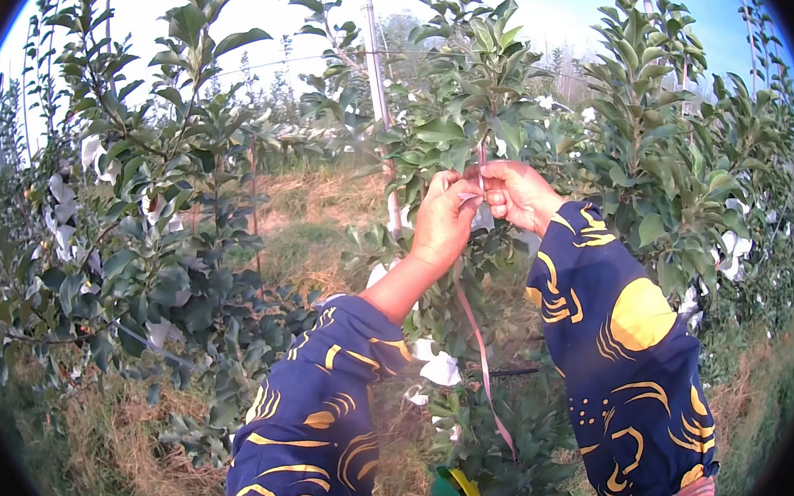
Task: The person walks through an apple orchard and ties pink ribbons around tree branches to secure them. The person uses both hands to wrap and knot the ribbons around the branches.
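A young fruit tree [490, 94] with broad green leaves stands in front of me. Both hands are raised to its upper stem and meet there. My left hand [445, 216] pinches a pale pink ribbon [478, 343] between thumb and fingers; its long tail hangs down in front of the lower leaves. With curled fingers, my right hand [522, 195] grips the same ribbon by the stem, where a short length of it runs upward. The fingers hide the place where ribbon and stem meet.
A pale pole [378, 95] rises left of the hands, with a thin wire crossing behind. Leafy trees [181, 265] flank both sides, with white bags [440, 367] among the branches. Dry grass [303, 206] covers the ground. Green and yellow items [448, 489] show at the bottom edge.
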Action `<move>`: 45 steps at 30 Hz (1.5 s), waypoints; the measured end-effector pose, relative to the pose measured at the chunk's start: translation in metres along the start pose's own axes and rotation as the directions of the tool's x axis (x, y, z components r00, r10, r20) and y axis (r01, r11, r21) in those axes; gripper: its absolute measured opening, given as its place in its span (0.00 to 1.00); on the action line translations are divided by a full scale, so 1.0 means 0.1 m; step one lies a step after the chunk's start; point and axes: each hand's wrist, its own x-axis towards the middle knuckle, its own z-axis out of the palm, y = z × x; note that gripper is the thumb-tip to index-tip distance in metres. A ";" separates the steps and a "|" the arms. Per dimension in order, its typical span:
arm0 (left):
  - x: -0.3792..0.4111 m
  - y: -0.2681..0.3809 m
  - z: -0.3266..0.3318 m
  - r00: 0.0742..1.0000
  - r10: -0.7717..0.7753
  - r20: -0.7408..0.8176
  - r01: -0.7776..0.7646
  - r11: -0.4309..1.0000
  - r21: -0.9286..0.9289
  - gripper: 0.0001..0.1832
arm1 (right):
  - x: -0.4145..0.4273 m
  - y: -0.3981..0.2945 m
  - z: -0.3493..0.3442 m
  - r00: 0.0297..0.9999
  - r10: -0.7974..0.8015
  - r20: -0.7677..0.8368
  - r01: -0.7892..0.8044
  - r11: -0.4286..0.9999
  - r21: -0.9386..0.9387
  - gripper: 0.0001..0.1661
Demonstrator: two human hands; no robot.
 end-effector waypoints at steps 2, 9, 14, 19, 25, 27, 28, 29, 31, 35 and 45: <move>0.00 -0.05 0.00 0.999 0.038 0.017 -0.038 0.999 0.010 0.09 | 0.02 0.01 0.00 0.999 -0.049 0.005 0.049 0.999 -0.023 0.09; -0.03 -0.04 0.02 0.912 -0.362 0.193 0.398 0.896 -0.199 0.12 | 0.00 -0.09 -0.15 0.998 -0.013 0.061 0.016 0.998 -0.052 0.12; 0.07 -0.04 -0.01 0.741 -0.567 0.359 0.661 0.524 -0.537 0.04 | 0.04 -0.06 -0.27 0.903 -0.428 -0.025 0.235 0.542 -0.807 0.15; 0.10 0.11 -0.08 0.650 -0.603 0.463 0.750 0.409 -0.520 0.14 | 0.00 0.07 -0.09 0.733 -0.679 0.043 0.301 0.267 -0.916 0.17; 0.08 0.12 0.02 0.615 -0.681 0.397 0.749 0.350 -0.562 0.12 | -0.01 0.10 -0.11 0.969 -0.244 0.044 0.236 0.962 0.138 0.03; 0.09 0.11 0.04 0.734 -0.613 0.292 0.609 0.404 -0.682 0.10 | -0.01 0.12 -0.09 0.965 -0.255 0.062 0.245 0.961 0.129 0.03; 0.12 0.08 0.08 0.783 -0.573 0.242 0.523 0.396 -0.754 0.09 | 0.00 0.13 -0.06 0.961 -0.270 0.065 0.261 0.958 0.119 0.03; 0.14 0.05 0.10 0.825 -0.533 0.187 0.431 0.382 -0.818 0.10 | 0.00 0.14 -0.02 0.956 -0.285 0.067 0.277 0.955 0.108 0.03; 0.16 -0.04 0.12 0.883 -0.459 0.094 0.376 0.575 -0.726 0.09 | 0.01 0.16 -0.04 0.954 -0.297 0.035 0.296 0.955 0.032 0.03; 0.27 -0.21 0.14 0.946 -0.304 -0.109 0.246 0.897 -0.368 0.06 | -0.02 0.19 0.01 0.939 -0.344 0.021 0.344 0.934 -0.099 0.03; 0.44 0.12 0.06 0.985 0.158 -0.070 -0.121 0.921 0.371 0.02 | -0.17 0.17 0.04 0.741 -0.670 -0.038 0.411 0.498 -0.763 0.06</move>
